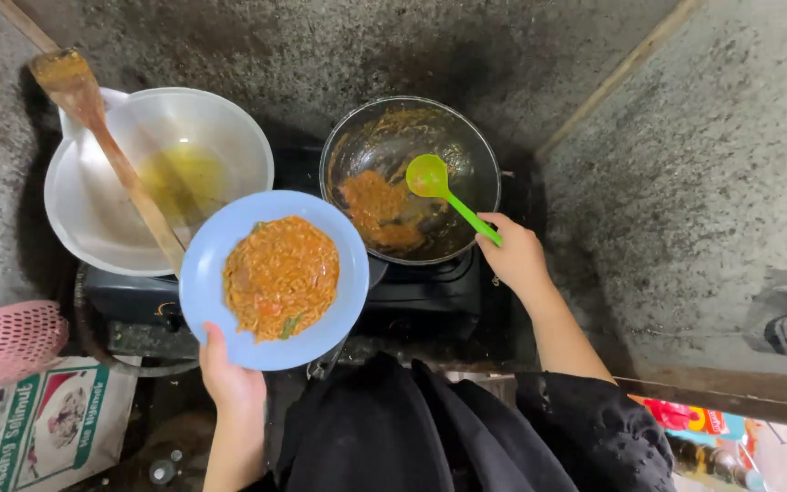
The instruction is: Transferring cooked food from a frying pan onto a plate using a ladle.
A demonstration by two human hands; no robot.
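My left hand holds a light blue plate by its near rim, level, just left of the stove's front. A mound of orange fried noodles lies on the plate. My right hand grips the handle of a bright green ladle, whose empty bowl hovers inside a dark wok. A smaller heap of the same orange noodles remains at the bottom of the wok.
A large pale wok with oil in it stands to the left, a wooden spatula resting across it. Both woks sit on a black stove. A pink basket and a printed sack lie at lower left. Rough grey walls surround the stove.
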